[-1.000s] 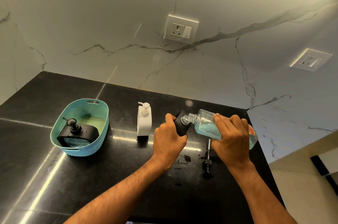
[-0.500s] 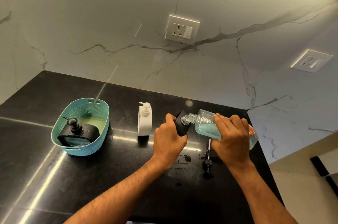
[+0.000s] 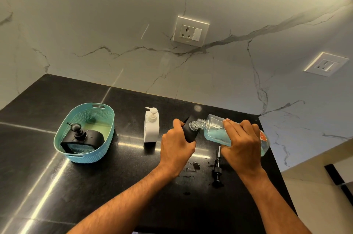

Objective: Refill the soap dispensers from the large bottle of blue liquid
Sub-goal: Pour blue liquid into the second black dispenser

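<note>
Black counter [image 3: 47, 167], veined marble wall [image 3: 95, 23], two sockets [image 3: 191, 31].

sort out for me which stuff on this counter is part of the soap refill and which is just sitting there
In the job: large bottle of blue liquid tipped in right hand; black dispenser gripped by left hand; black pump lying on the counter; white dispenser; black dispenser in basket.

Lying about: teal basket; wall sockets.

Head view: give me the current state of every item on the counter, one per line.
Large bottle: uncapped, tipped toward the black dispenser, blue liquid inside, gripped by right hand.
Black dispenser: pump off, tilted, gripped by left hand.
Loose pump: lying on the counter among drips.
White dispenser: upright, pump on.
Second black dispenser: pump on, inside the basket.
</note>
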Demonstrator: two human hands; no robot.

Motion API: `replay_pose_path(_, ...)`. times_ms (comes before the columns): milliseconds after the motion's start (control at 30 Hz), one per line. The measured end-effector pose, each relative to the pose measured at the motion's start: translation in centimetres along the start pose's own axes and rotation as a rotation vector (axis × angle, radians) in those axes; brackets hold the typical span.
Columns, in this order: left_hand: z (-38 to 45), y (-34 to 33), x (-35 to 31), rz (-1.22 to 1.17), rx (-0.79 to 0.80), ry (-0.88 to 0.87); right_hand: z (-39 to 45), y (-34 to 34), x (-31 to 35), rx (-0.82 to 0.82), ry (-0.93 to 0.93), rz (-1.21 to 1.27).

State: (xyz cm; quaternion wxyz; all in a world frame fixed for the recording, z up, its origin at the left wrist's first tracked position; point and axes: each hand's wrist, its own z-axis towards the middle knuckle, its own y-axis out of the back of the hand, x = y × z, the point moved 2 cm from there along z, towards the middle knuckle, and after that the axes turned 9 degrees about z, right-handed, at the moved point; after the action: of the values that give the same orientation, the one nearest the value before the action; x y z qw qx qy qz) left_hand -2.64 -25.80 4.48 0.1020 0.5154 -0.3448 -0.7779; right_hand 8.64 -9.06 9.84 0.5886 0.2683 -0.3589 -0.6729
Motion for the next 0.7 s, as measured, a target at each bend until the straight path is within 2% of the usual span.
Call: replay_pose_path(700,0.16,-0.26,0.27,0.023,0.007,0.003,0.13,-0.17,-0.08,0.008,0.006,-0.001)
